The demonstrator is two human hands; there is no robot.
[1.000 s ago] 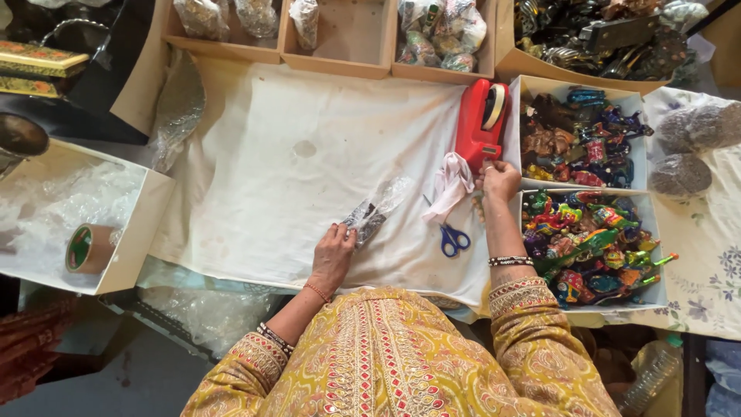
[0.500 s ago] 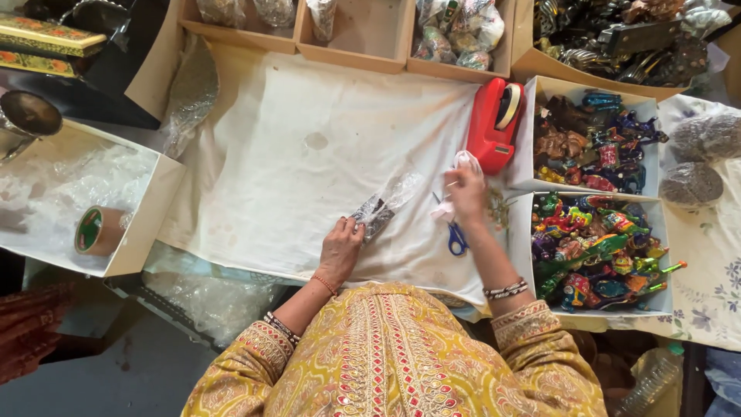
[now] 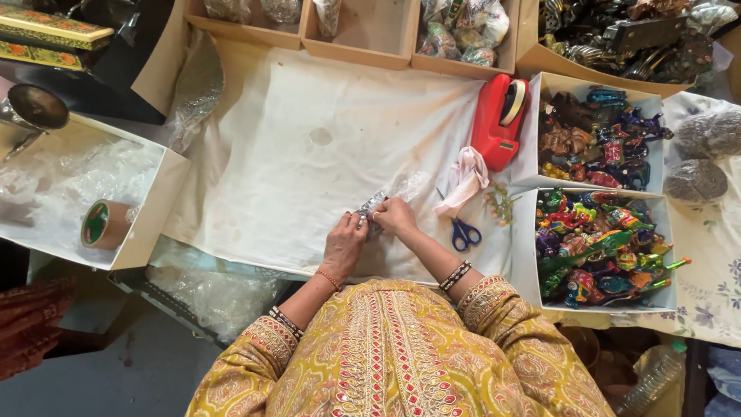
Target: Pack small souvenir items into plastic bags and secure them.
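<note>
A person in a yellow embroidered garment (image 3: 394, 355) sat at a worktable covered with a white cloth (image 3: 309, 147), both hands meeting over a small item wrapped in clear plastic (image 3: 390, 194). The left hand (image 3: 344, 241) pinched the near end of the wrapped item, fingers closed on it, while the right hand (image 3: 396, 216) gripped it just beside, the two hands touching. The bundle lay on the cloth near its front edge, its loose plastic tail pointing away toward the right.

Just right of the hands lay blue-handled scissors (image 3: 464, 231) and a crumpled pale pink rag (image 3: 465, 177). Further right stood two white boxes of brightly painted figurines (image 3: 598, 239) (the near box showing mostly green and red pieces). Behind the rag sat a red tape dispenser (image 3: 498, 116). To the far left, an open white box (image 3: 147, 232) held bubble wrap and a roll of brown tape (image 3: 104, 224). Along the back edge ran cardboard trays (image 3: 359, 50) holding more wrapped items.
</note>
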